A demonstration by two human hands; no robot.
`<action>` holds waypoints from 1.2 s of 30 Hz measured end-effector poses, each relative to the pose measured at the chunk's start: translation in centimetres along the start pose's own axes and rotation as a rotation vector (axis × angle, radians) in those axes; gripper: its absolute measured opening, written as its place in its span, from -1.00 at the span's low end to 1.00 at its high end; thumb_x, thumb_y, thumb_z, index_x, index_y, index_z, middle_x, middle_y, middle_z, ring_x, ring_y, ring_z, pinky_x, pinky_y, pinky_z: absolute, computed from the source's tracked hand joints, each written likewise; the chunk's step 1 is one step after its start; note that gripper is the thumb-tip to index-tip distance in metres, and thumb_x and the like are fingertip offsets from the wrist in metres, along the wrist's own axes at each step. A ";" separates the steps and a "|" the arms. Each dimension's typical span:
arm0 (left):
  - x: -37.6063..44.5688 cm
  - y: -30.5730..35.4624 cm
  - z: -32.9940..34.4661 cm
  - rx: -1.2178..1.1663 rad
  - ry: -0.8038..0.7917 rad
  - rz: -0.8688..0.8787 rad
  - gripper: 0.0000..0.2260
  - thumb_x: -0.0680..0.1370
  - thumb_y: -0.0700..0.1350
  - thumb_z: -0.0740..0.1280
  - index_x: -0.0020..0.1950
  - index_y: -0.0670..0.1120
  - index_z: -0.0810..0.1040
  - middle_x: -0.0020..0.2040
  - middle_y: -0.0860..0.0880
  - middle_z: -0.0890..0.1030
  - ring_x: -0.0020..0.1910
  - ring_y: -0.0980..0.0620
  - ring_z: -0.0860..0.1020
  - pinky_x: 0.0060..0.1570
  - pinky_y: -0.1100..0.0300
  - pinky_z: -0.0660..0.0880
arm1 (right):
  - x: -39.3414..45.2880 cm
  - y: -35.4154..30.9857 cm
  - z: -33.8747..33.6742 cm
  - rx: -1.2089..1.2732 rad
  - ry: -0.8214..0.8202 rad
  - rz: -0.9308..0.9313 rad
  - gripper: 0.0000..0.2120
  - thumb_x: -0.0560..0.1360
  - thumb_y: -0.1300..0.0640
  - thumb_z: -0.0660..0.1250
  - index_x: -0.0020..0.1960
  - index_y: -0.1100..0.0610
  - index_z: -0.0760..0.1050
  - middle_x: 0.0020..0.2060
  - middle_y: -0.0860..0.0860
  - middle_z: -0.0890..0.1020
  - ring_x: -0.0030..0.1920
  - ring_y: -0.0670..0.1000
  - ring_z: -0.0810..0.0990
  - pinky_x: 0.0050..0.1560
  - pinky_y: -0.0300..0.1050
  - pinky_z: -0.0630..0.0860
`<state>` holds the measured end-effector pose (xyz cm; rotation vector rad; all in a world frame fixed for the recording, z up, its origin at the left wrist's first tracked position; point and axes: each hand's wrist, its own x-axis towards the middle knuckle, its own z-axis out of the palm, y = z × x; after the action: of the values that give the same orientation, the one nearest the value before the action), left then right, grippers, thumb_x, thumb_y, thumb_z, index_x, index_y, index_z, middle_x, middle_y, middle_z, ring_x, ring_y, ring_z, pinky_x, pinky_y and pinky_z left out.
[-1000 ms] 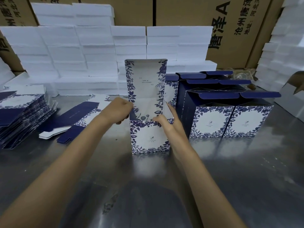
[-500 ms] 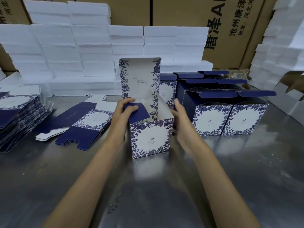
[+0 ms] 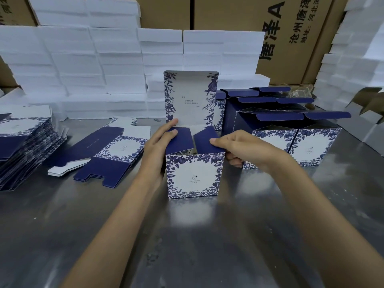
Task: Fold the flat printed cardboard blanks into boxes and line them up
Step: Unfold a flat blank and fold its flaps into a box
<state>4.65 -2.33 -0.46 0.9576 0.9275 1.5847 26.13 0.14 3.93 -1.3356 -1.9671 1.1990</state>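
Note:
A blue-and-white floral box [image 3: 194,176] stands upright on the metal table [image 3: 187,235], its tall printed lid flap [image 3: 191,96] pointing up. My left hand [image 3: 159,147] lies along the box's left side, with straight fingers pressing the navy left flap [image 3: 180,140] inward. My right hand [image 3: 239,147] holds the box's right top edge: the thumb pushes the navy right flap [image 3: 206,140] down while the other fingers curl beside the wall. Both side flaps slant into the opening. Finished boxes [image 3: 295,146] with open tops stand in rows just to the right.
A tall stack of flat blanks [image 3: 22,142] sits at the left edge, and a few loose blanks [image 3: 112,154] lie nearer the box. White foam slabs [image 3: 93,69] are piled behind and at the right, with brown cartons [image 3: 291,28] beyond them.
My right hand moved from the box's right side up onto the right flap and folded it inward. My left hand keeps pressing the left flap.

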 end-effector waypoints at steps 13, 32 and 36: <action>0.2 0.4 -0.6 0.031 0.012 -0.021 -0.72 0.55 -0.21 0.36 0.19 0.05 0.68 0.19 -0.01 0.68 0.08 -0.01 0.64 0.16 0.05 0.56 | 1.9 -0.3 0.1 0.007 0.103 0.023 -0.41 0.64 -0.08 0.27 -0.51 0.00 0.18 -0.59 -0.05 0.21 -0.57 -0.02 0.18 -0.54 -0.30 0.16; 0.1 0.5 -0.7 0.100 0.022 0.014 -0.81 0.53 -0.23 0.39 0.02 0.03 0.71 0.00 0.01 0.69 -0.07 0.07 0.63 -0.06 0.20 0.57 | 2.4 0.0 0.1 0.067 0.187 -0.017 -0.55 0.63 -0.02 0.30 -0.37 0.05 0.25 -0.50 0.00 0.25 -0.51 -0.01 0.18 -0.49 -0.23 0.15; 0.1 0.4 -0.8 0.084 0.022 0.015 -0.82 0.52 -0.24 0.40 -0.09 0.06 0.61 -0.08 0.03 0.65 -0.17 0.06 0.60 -0.18 0.19 0.52 | 2.5 0.4 0.7 0.187 0.211 0.048 -0.75 0.58 -0.08 0.35 -0.14 0.08 0.45 -0.51 -0.04 0.31 -0.53 -0.03 0.22 -0.52 -0.26 0.12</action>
<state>3.71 -2.36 -0.37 1.0094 1.0107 1.5824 24.76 2.22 3.06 -1.3585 -1.6438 1.1794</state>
